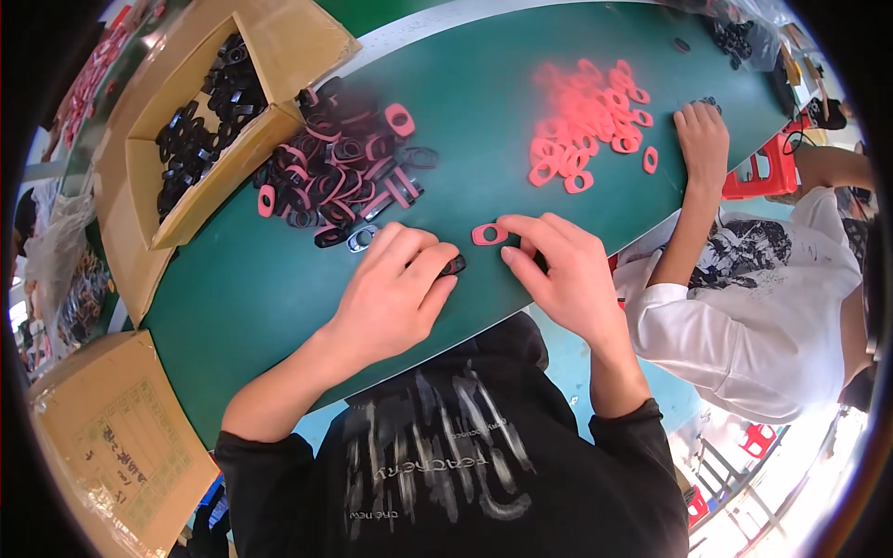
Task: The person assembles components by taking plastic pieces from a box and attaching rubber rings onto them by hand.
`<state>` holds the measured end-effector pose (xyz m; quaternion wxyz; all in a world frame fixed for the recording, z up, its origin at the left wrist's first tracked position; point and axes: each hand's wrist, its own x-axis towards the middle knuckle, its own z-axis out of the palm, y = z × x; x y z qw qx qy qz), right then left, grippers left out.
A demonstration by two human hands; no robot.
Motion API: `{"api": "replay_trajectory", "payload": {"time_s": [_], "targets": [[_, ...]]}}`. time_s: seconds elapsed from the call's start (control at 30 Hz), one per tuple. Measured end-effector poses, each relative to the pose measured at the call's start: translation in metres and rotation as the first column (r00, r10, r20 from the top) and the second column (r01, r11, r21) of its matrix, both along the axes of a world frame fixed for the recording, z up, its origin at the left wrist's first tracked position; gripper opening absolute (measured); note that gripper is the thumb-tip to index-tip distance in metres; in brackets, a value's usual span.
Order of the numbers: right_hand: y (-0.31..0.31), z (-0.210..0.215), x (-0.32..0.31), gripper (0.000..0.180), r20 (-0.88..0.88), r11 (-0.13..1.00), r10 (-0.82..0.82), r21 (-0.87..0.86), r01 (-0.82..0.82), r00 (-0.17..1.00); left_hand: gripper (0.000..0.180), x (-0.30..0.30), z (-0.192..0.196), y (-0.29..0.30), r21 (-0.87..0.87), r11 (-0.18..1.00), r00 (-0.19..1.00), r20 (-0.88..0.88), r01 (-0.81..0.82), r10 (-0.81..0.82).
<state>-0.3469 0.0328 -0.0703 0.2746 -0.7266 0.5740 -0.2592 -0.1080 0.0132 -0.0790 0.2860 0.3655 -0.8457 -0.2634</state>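
Observation:
My left hand (pixel 395 293) is closed round a black oval plastic part (pixel 452 266), whose end shows past the fingertips. My right hand (pixel 558 265) pinches the right end of a pink oval ring (pixel 487 234) between thumb and forefinger, just over the green table (pixel 279 316). Beside my left knuckles lies a pale, shiny oval ring (pixel 362 239). A heap of black and pink rings (pixel 339 172) lies beyond my left hand. Farther right is a loose pile of pink oval rings (pixel 586 126), with a few strays at its edge.
An open cardboard box (pixel 270 139) of black parts stands at the far left; a second cardboard box (pixel 126 446) is at the near left. On the right, a co-worker in a white shirt (pixel 735 298) rests a hand (pixel 702 139) on the table. A red stool (pixel 765 172) stands beyond.

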Motion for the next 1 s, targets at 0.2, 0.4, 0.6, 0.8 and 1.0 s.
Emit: {"api": "replay_trajectory", "payload": {"time_s": [0.2, 0.4, 0.6, 0.8, 1.0], "targets": [[0.001, 0.003, 0.004, 0.027, -0.02, 1.0, -0.001, -0.03, 0.001, 1.0, 0.031, 0.006, 0.002, 0.004, 0.016, 1.0, 1.0, 0.002, 0.017, -0.017], [0.0, 0.005, 0.008, 0.026, -0.035, 1.0, -0.028, 0.011, 0.028, 0.999, 0.031, 0.005, 0.002, 0.003, 0.02, 1.0, 1.0, -0.001, 0.023, -0.023], [-0.003, 0.003, 0.006, 0.027, -0.085, 0.997, 0.019, -0.079, -0.025, 0.996, 0.032, 0.007, 0.007, 0.001, 0.041, 0.998, 0.999, 0.003, 0.045, -0.045], [-0.003, 0.007, 0.005, 0.024, -0.028, 1.0, -0.007, -0.013, 0.007, 1.0, 0.032, 0.013, 0.011, 0.003, 0.056, 0.997, 0.999, 0.008, 0.048, -0.048], [-0.002, 0.009, 0.005, 0.024, -0.039, 0.999, 0.021, -0.029, -0.023, 0.999, 0.03, 0.008, 0.02, 0.004, 0.113, 0.993, 0.994, 0.093, 0.046, -0.057]]}}
